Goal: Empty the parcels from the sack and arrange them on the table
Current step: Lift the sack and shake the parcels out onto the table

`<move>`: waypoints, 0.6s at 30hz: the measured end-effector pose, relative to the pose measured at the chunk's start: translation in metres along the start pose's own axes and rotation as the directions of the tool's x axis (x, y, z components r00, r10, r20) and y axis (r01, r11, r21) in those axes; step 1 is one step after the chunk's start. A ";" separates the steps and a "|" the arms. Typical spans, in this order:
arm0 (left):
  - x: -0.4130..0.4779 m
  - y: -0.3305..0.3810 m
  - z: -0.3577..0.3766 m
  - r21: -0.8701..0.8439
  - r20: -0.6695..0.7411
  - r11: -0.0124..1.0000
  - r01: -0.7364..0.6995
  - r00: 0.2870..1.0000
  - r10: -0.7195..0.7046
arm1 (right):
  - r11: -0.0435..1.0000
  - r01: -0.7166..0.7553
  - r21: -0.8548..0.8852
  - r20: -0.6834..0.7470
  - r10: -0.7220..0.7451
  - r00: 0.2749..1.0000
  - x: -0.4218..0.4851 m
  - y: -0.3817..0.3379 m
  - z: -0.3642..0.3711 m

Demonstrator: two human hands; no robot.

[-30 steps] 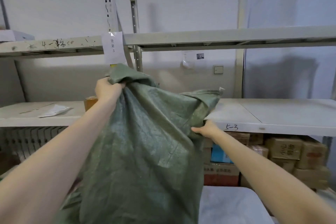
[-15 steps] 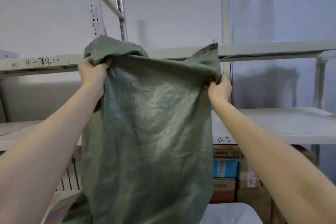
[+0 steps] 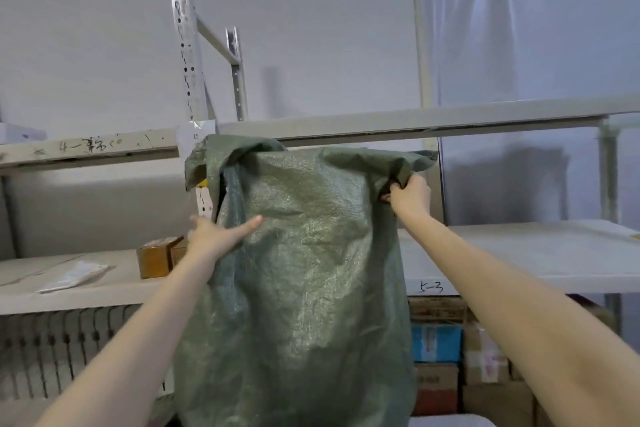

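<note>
Storage room, plain grey wall [image 3: 329,28] and metal racking [image 3: 183,45] running across the back. Green woven sack [image 3: 304,288] is held up in the air in front of the shelves, hanging straight down and looking pretty flat, with its lower end out of shot at the bottom. Right grip [image 3: 408,196] is clamped on the sack's top corner, fingers curled round a bunch of the fabric. Left grip [image 3: 214,237] sits lower, on the sack's other edge, well below the top fold: the thumb [image 3: 251,224] lies straight across the front of the fabric, while the fingers go behind the edge, so I can't tell if it's really holding or just resting there. Just past the left grip, on the shelf [image 3: 114,291], are two small brown boxes [image 3: 156,256], and further out that way a white packet [image 3: 72,276] lies flat. Above the left grip the sack's top fold droops over in front of a paper tag [image 3: 194,139] stuck on the upper beam. Below the right grip, under the shelf, there's a stack of cartons [image 3: 436,343], one of them blue. Beyond the right grip, a pale sheet [image 3: 519,45] hangs down behind the rack.
</note>
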State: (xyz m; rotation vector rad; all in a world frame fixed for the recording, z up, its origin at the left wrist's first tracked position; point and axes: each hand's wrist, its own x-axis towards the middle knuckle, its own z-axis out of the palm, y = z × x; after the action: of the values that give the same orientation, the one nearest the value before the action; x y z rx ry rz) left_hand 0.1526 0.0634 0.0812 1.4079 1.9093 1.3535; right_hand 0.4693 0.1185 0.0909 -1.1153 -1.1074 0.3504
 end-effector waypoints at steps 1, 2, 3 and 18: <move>-0.010 -0.015 0.008 0.075 -0.058 0.997 0.017 0.998 -0.013 | 1.000 0.005 -0.003 0.007 -0.005 1.000 0.000 0.002 -0.001; -0.018 -0.031 0.018 0.149 -0.121 0.989 0.016 0.993 0.003 | 1.000 0.006 -0.003 0.017 -0.006 1.000 -0.001 0.004 -0.001; -0.026 -0.043 0.028 0.219 -0.179 0.976 -0.006 0.983 0.046 | 1.000 -0.008 0.009 0.047 0.007 0.999 -0.002 0.004 0.000; -0.030 -0.047 0.049 -0.293 -0.294 0.956 -0.030 0.954 -0.060 | 0.887 -0.387 -0.254 0.321 0.454 0.831 -0.112 0.105 0.028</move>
State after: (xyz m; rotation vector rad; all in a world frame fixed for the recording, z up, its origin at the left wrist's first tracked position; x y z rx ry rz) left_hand 0.1796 0.0579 0.0122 1.0885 1.7897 1.8456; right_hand 0.4232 0.1010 -0.0569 -1.5016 -1.2331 0.8574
